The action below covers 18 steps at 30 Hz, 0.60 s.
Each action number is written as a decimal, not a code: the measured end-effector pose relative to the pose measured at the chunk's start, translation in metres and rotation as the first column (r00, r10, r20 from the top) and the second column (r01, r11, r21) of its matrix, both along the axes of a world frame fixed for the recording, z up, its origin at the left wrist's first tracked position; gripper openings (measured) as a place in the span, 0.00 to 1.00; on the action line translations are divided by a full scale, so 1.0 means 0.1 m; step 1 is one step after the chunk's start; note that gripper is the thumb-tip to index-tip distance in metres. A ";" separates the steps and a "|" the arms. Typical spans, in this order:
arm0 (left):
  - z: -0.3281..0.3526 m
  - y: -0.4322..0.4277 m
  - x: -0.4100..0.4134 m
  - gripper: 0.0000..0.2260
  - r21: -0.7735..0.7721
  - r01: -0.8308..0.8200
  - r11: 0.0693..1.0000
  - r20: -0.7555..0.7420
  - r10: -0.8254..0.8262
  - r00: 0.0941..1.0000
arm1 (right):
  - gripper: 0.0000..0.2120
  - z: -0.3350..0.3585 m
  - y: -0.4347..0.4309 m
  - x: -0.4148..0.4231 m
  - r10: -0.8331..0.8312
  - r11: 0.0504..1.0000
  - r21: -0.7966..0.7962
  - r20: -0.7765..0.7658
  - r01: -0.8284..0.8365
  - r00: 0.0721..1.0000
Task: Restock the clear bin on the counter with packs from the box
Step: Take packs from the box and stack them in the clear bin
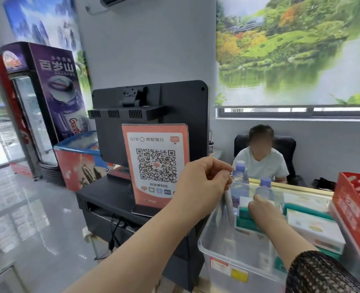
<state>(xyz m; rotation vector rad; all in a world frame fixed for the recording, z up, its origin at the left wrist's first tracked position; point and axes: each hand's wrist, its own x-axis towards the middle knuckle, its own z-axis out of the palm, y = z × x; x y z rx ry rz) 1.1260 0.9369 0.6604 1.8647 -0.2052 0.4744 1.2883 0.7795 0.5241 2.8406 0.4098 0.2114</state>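
Note:
The clear bin (205,248) stands on the counter at the lower right. Green-and-white packs (246,222) stand in a row inside it. My left hand (202,187) is above the bin's left wall and pinches the top of a thin pale pack (228,205) that stands on edge inside the bin. My right hand (263,211) reaches into the middle of the bin, its fingers curled over the top of a white-and-green pack (245,203). A white and green box (314,227) lies against the bin's right side.
Two blue-capped water bottles (240,176) stand just behind the bin. A red basket (356,199) is at the far right. A QR-code sign (155,163) and a black monitor (149,115) stand to the left. A person (261,161) sits behind the counter.

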 end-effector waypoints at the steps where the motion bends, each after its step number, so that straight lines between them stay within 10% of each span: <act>1: 0.00 0.00 0.00 0.10 0.005 0.002 1.000 -0.003 -0.002 1.000 | 0.15 0.00 -0.01 0.00 0.001 1.000 0.024 -0.009 -0.001 1.000; 18: -0.05 0.27 -0.24 0.09 0.008 0.001 1.000 -0.035 -0.001 0.999 | 0.15 -0.04 0.08 -0.01 0.010 0.981 0.195 -0.132 0.016 0.991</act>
